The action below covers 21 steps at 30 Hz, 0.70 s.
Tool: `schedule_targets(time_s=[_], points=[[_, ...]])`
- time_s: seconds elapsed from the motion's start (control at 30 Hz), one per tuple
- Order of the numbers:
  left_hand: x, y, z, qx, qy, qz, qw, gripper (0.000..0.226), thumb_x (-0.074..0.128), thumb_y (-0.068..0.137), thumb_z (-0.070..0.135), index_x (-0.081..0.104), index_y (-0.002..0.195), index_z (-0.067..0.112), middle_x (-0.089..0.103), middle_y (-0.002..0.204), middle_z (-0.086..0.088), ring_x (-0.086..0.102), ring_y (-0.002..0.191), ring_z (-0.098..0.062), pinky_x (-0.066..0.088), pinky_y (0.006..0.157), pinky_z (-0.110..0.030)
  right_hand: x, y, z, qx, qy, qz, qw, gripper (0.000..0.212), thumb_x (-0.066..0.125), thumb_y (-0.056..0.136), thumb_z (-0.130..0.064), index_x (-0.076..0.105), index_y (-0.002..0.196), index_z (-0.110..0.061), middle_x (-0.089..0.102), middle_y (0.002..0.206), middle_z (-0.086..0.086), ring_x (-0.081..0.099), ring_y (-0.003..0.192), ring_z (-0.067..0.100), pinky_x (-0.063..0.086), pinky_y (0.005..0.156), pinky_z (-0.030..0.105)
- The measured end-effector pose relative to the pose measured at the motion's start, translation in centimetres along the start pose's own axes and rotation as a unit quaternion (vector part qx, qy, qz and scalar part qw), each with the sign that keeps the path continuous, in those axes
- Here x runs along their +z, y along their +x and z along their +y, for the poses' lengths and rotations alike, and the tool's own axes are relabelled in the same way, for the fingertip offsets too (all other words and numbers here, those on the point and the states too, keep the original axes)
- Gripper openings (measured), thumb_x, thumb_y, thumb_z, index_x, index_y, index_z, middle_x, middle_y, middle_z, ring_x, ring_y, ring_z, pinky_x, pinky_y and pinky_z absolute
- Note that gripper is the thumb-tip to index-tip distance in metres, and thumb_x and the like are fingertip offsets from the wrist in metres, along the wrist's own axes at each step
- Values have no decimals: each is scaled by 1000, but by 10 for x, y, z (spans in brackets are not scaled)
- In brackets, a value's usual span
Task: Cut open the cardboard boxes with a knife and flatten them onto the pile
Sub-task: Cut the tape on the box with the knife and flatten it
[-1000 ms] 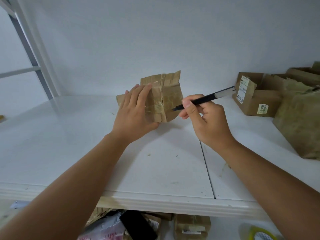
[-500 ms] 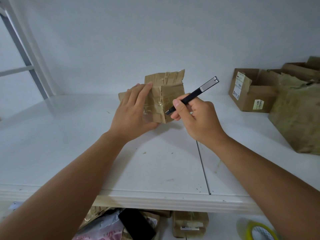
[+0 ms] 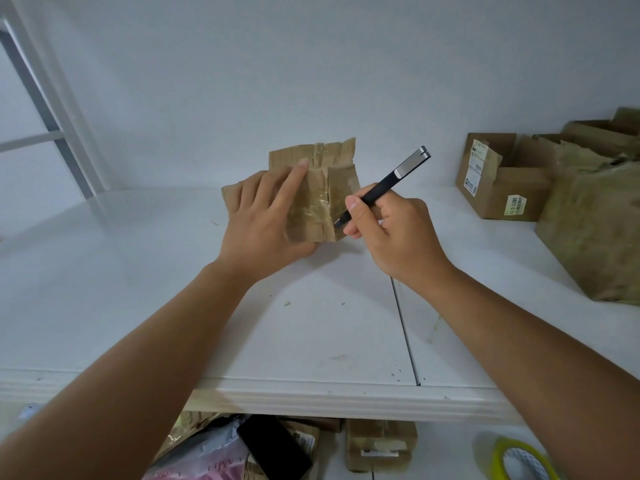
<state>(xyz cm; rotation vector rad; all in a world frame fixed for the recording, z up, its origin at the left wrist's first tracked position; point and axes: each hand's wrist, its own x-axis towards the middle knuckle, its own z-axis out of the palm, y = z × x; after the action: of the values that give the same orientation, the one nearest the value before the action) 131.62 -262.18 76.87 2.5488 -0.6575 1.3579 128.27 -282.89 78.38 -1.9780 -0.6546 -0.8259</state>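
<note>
Flat, spread fingers of left hand (image 3: 266, 220) on crumpled brown cardboard box (image 3: 341, 183); right hand (image 3: 391, 230) fingers clamped round slim black pen-shaped knife (image 3: 384, 185). Risk: blade skidding off glossy tape (image 3: 313, 207) leftward into left hand.

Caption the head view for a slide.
Left hand steadies a taped cardboard box while right hand holds a black knife to its edge.

Plain white wall (image 3: 311, 64), white tabletop (image 3: 104, 289) with a seam, pale frame (image 3: 52, 109) at left
</note>
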Motion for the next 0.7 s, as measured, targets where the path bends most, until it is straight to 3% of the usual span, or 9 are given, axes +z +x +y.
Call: schedule_targets(time_s=[0.2,0.3,0.4,0.5,0.57,0.7], points=[[-2,1,3,22,91,-27,995,102,68,63,61,40,151,20,53,137,1,46,123,-34,29,105,-55,2,2,12,64,-2,-7,998,26,52,100,-28,65,88,-8,71,68,-10,67,64,3,56,72,38],[-2,-1,4,34,112,-72,991,104,73,61,64,42,149,16,55,135,-1,53,115,-32,38,94,-51,3,2,19,100,-23,-39,994,25,52,100,-29,65,88,-11,71,68,-9,67,65,3,56,74,37],[0,-3,5,59,120,-84,987,89,82,61,56,53,137,20,58,130,0,56,109,-30,40,86,-47,2,3,27,137,-43,-86,986,23,51,100,-30,65,91,-15,71,72,-8,68,66,3,57,76,36],[0,-2,5,51,91,-93,990,76,80,66,55,57,133,26,59,128,4,54,110,-29,37,87,-45,2,4,30,158,-31,-110,981,18,51,100,-30,63,91,-20,71,74,-7,68,66,3,57,78,33],[-2,-1,5,37,58,-100,993,70,74,70,57,57,132,28,61,127,8,54,112,-27,36,89,-44,3,4,31,159,-27,-115,980,16,52,100,-29,63,91,-22,71,75,-7,68,66,2,57,79,32],[-9,0,7,10,0,-127,992,64,44,78,56,58,135,28,62,126,9,55,114,-22,35,97,-47,4,3,31,171,-17,-124,977,18,52,100,-27,66,93,-17,73,78,-3,70,69,4,57,82,34]])
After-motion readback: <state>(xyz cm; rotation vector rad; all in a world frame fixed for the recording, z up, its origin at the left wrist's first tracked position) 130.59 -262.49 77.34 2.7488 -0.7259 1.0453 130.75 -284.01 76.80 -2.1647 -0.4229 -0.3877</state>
